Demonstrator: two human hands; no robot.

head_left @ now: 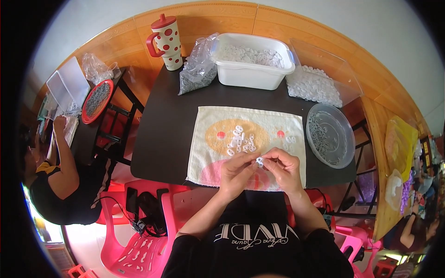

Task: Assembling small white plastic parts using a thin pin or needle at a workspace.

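A small white plastic piece with a round hole [259,161] is pinched between the fingertips of both hands. My left hand [237,173] grips it from one side, and my right hand [283,170] closes on it from the other. Both are held just above the near part of a cream towel [202,139] with a coloured cartoon print. Beyond my fingers, a loose pile of small white plastic pieces [238,142] lies on the towel. A smaller group of similar pieces [289,141] rests to the right. What my fingers cover of the held piece is hidden.
Along the dark table's [160,134] back stand a polka-dot tumbler [168,44], a bag of grey parts [198,76], a white tub [250,76] and a clear bin of white pieces [315,88]. A round tray [345,148] sits right. Another person [65,176] works at left.
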